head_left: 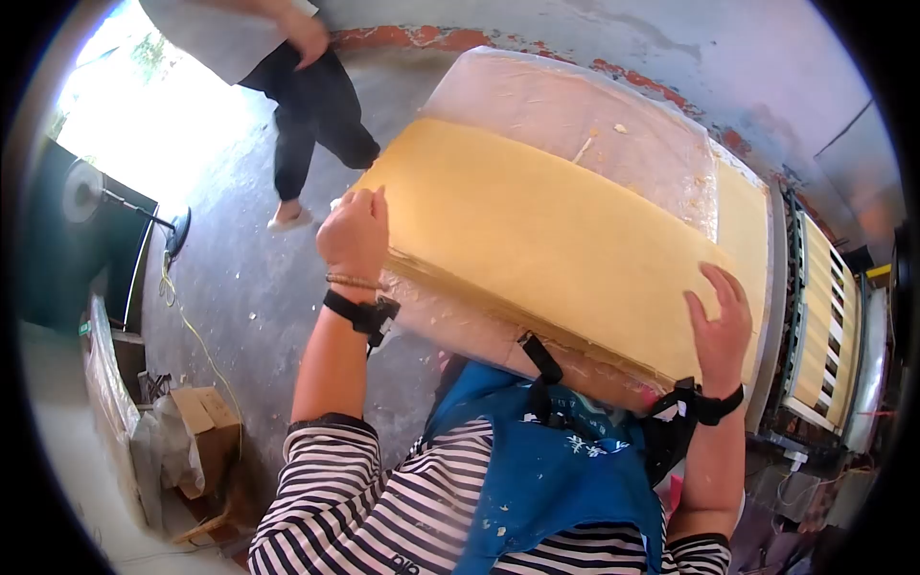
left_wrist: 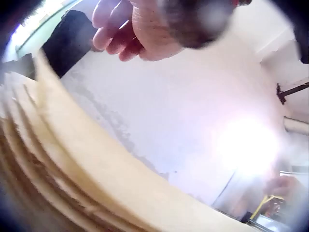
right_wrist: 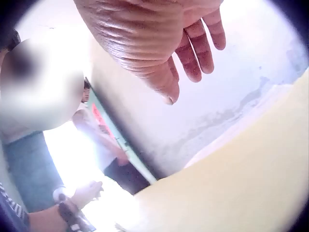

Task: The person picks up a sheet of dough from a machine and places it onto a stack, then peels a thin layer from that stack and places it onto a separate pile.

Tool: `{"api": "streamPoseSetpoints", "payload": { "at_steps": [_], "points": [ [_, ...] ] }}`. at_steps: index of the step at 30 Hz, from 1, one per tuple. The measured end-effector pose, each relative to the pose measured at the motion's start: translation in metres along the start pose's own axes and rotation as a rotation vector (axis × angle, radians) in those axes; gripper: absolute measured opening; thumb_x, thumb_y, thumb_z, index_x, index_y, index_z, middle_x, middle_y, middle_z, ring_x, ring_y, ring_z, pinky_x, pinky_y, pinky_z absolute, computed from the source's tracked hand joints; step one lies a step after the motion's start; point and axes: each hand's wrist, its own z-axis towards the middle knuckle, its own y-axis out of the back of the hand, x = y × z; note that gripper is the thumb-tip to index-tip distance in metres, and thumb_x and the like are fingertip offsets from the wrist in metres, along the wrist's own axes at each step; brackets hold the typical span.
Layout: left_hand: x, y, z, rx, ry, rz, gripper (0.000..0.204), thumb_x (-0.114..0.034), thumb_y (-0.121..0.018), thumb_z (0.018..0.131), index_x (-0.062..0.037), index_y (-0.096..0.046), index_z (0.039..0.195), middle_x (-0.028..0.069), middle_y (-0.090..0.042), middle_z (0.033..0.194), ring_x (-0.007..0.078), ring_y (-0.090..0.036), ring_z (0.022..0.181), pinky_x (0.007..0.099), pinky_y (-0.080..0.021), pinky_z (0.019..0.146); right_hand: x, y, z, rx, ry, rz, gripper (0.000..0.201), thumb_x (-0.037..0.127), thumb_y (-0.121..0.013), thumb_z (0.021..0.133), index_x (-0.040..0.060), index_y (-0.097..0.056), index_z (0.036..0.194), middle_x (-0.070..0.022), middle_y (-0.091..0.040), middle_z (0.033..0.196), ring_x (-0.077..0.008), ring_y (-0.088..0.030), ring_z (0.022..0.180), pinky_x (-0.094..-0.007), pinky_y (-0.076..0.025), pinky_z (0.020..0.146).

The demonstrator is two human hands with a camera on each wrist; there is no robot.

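A stack of wide yellow sheets point(head_left: 546, 225) lies across a plastic-covered pile point(head_left: 575, 115) in front of the person. The left hand point(head_left: 355, 230) is at the stack's left end, fingers bent; in the left wrist view this hand point(left_wrist: 140, 31) hangs above the layered sheet edges point(left_wrist: 72, 164), apart from them. Near the right end is the right hand point(head_left: 721, 321), its fingers spread and slightly bent. The right wrist view shows the right hand point(right_wrist: 159, 43) over the yellow surface point(right_wrist: 231, 183) with nothing between thumb and fingers.
Another person point(head_left: 307, 105) stands beyond the stack's left end. A fan point(head_left: 172, 230) and a cardboard box point(head_left: 206, 431) are on the left, with a yellow cord point(head_left: 206, 350) along the floor. A slatted metal-framed rack point(head_left: 819, 316) stands at the right.
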Motion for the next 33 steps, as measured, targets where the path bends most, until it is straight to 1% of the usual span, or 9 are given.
{"api": "streamPoseSetpoints", "payload": {
  "at_steps": [3, 9, 18, 22, 28, 30, 31, 32, 33],
  "points": [
    [-0.018, 0.009, 0.003, -0.078, 0.169, -0.277, 0.032, -0.040, -0.055, 0.093, -0.0103, -0.067, 0.091, 0.0113, -0.069, 0.088, 0.0338, -0.066, 0.079, 0.0435, -0.051, 0.069, 0.042, -0.003, 0.026, 0.063, 0.126, 0.128, 0.032, 0.005, -0.074, 0.076, 0.0049, -0.065, 0.107, -0.0120, -0.066, 0.106, -0.0281, -0.062, 0.103, -0.0345, -0.049, 0.089],
    [0.113, -0.101, 0.021, 0.122, 0.666, -0.599, 0.045, -0.045, -0.058, 0.087, -0.0032, -0.069, 0.101, 0.0181, -0.070, 0.096, 0.0322, -0.067, 0.093, 0.0390, -0.051, 0.081, 0.042, -0.020, 0.029, 0.183, 0.066, 0.291, 0.021, 0.004, -0.069, 0.079, 0.0034, -0.067, 0.099, -0.0122, -0.067, 0.102, -0.0285, -0.063, 0.099, -0.0346, -0.049, 0.088],
    [0.136, -0.083, -0.012, -0.042, 0.224, -0.456, 0.032, -0.036, -0.063, 0.084, -0.0056, -0.071, 0.089, 0.0211, -0.067, 0.087, 0.0344, -0.065, 0.084, 0.0426, -0.050, 0.075, -0.017, -0.001, -0.067, 0.250, -0.217, 0.238, 0.012, 0.005, -0.064, 0.085, -0.0011, -0.066, 0.095, -0.0125, -0.068, 0.093, -0.0236, -0.064, 0.090, -0.0306, -0.049, 0.083],
    [0.344, -0.085, -0.003, 0.067, 0.192, -0.003, 0.036, -0.038, -0.058, 0.086, -0.0043, -0.069, 0.086, 0.0224, -0.066, 0.085, 0.0414, -0.063, 0.082, 0.0481, -0.048, 0.071, -0.066, 0.049, -0.208, 0.426, -0.634, 0.226, 0.012, 0.007, -0.062, 0.087, -0.0016, -0.068, 0.093, -0.0108, -0.069, 0.086, -0.0189, -0.065, 0.081, -0.0313, -0.050, 0.076],
    [0.609, 0.074, 0.052, 0.148, 0.550, 0.411, 0.039, -0.035, -0.051, 0.090, 0.0005, -0.068, 0.092, 0.0264, -0.065, 0.094, 0.0432, -0.063, 0.092, 0.0518, -0.048, 0.078, -0.041, 0.096, -0.431, 0.848, -1.284, 0.351, 0.017, 0.013, -0.064, 0.087, 0.0013, -0.070, 0.098, -0.0110, -0.070, 0.085, -0.0185, -0.065, 0.074, -0.0314, -0.053, 0.073],
    [0.539, 0.118, 0.107, -0.041, 0.268, 0.622, 0.038, -0.029, -0.046, 0.098, -0.0033, -0.054, 0.124, 0.0242, -0.062, 0.112, 0.0397, -0.062, 0.099, 0.0465, -0.050, 0.084, -0.028, 0.073, -0.442, 0.925, -1.412, 0.403, 0.018, 0.013, -0.063, 0.087, 0.0016, -0.070, 0.098, -0.0111, -0.070, 0.085, -0.0185, -0.065, 0.074, -0.0315, -0.053, 0.073],
    [0.544, 0.129, 0.152, -0.014, -0.198, 1.161, 0.038, -0.023, -0.045, 0.099, -0.0053, -0.049, 0.132, 0.0181, -0.062, 0.118, 0.0342, -0.059, 0.108, 0.0419, -0.050, 0.090, -0.024, 0.059, -0.441, 0.937, -1.433, 0.429, 0.018, 0.013, -0.063, 0.087, 0.0018, -0.070, 0.098, -0.0111, -0.070, 0.085, -0.0186, -0.065, 0.074, -0.0315, -0.053, 0.073],
    [0.468, 0.140, 0.182, -0.205, -0.443, 1.062, 0.035, -0.016, -0.049, 0.097, -0.0026, -0.052, 0.129, 0.0141, -0.061, 0.122, 0.0288, -0.056, 0.116, 0.0374, -0.047, 0.095, -0.023, 0.046, -0.437, 0.942, -1.440, 0.454, 0.018, 0.014, -0.063, 0.087, 0.0019, -0.070, 0.099, -0.0111, -0.070, 0.085, -0.0186, -0.065, 0.074, -0.0316, -0.053, 0.073],
    [0.462, 0.117, 0.245, -0.175, -0.214, 0.209, 0.032, -0.013, -0.049, 0.096, -0.0012, -0.058, 0.124, 0.0144, -0.061, 0.125, 0.0270, -0.057, 0.115, 0.0346, -0.045, 0.097, -0.025, 0.032, -0.427, 0.937, -1.421, 0.475, 0.018, 0.014, -0.063, 0.087, 0.0021, -0.070, 0.099, -0.0112, -0.070, 0.085, -0.0186, -0.065, 0.074, -0.0316, -0.053, 0.072]
  ]
}}
